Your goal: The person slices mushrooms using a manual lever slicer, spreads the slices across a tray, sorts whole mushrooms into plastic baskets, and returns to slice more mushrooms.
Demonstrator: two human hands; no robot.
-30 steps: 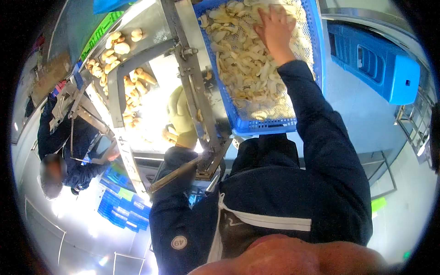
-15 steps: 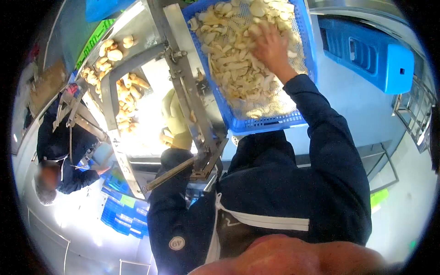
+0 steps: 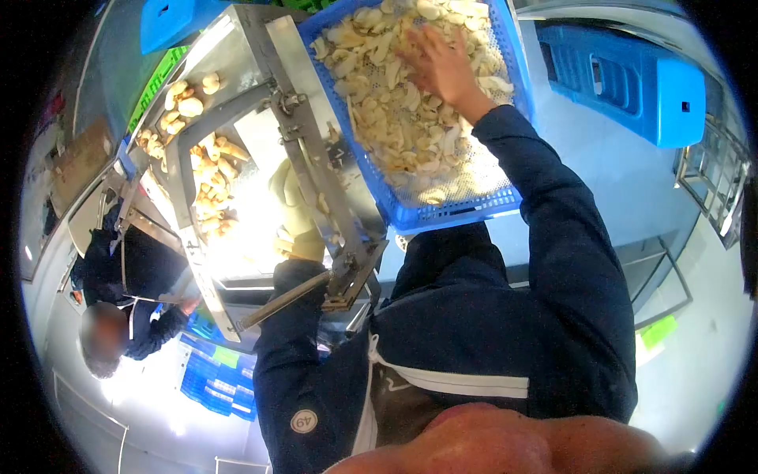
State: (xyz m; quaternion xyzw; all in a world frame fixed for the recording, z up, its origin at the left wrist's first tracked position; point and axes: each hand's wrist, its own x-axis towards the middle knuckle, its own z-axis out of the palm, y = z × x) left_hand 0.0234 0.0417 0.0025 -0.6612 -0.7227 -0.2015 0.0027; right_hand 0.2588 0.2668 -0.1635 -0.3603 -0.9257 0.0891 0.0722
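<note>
My bare right hand (image 3: 444, 69) is spread, palm down, over pale mushroom slices (image 3: 410, 126) in a blue mesh-bottomed basket (image 3: 454, 212). It seems to touch the slices near the far side. To the left, my left hand (image 3: 294, 197), in a pale glove, is low beside a metal slicing frame (image 3: 304, 158), over a brightly lit steel surface. Glare and the frame hide its fingers, so any grip there is unclear. Whole tan mushrooms (image 3: 212, 186) lie in a pile just left of that glove, and several more (image 3: 183, 103) sit farther off.
A blue plastic stool (image 3: 632, 87) lies on its side at the right. A metal lever (image 3: 284, 300) juts toward me from the frame. Another person (image 3: 130, 292) works across the table at left, near stacked blue crates (image 3: 217, 379).
My right hand has shifted slightly over the slices, fingers still spread. The whole view has tilted a little. The other person at left has moved lower in view, arm nearer the table edge.
</note>
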